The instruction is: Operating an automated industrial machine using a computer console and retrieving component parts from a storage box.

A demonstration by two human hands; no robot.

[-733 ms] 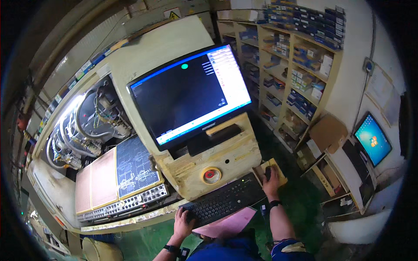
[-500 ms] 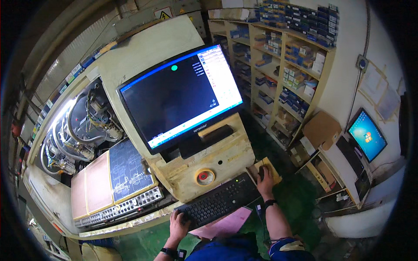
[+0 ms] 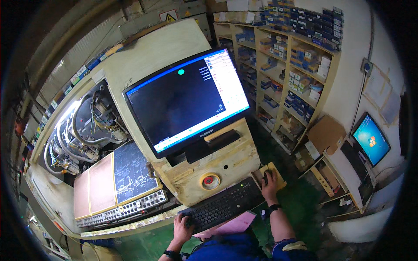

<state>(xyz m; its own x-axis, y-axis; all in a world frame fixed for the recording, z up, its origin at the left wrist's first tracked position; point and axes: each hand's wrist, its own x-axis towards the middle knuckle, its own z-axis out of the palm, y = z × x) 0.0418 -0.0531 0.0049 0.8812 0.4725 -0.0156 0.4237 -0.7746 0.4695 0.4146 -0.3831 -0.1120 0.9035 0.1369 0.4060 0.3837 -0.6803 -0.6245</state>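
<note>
A black keyboard (image 3: pixel 226 204) lies on a ledge in front of a cream machine console (image 3: pixel 226 167). My left hand (image 3: pixel 182 227) rests at the keyboard's left end, fingers on its edge. My right hand (image 3: pixel 269 184) covers a dark mouse (image 3: pixel 266 175) on a yellowish pad (image 3: pixel 278 172) to the right of the keyboard. Above stands a large monitor (image 3: pixel 187 100) with a dark screen, a green dot and a pale side panel. A round red button (image 3: pixel 210 181) sits on the console front. A pink sheet (image 3: pixel 235 226) pokes out under the keyboard.
To the left is a machine bed with tan and dark boards (image 3: pixel 115 178) and coiled hoses (image 3: pixel 78 135). Wooden shelves (image 3: pixel 300 74) full of small boxes stand behind on the right. A second small monitor (image 3: pixel 370 139) and a cardboard box (image 3: pixel 325 132) sit far right. The floor (image 3: pixel 300 204) is green.
The view has shifted slightly, so the monitor and console sit a little lower and further right. Both hands stay on the keyboard and the mouse.
</note>
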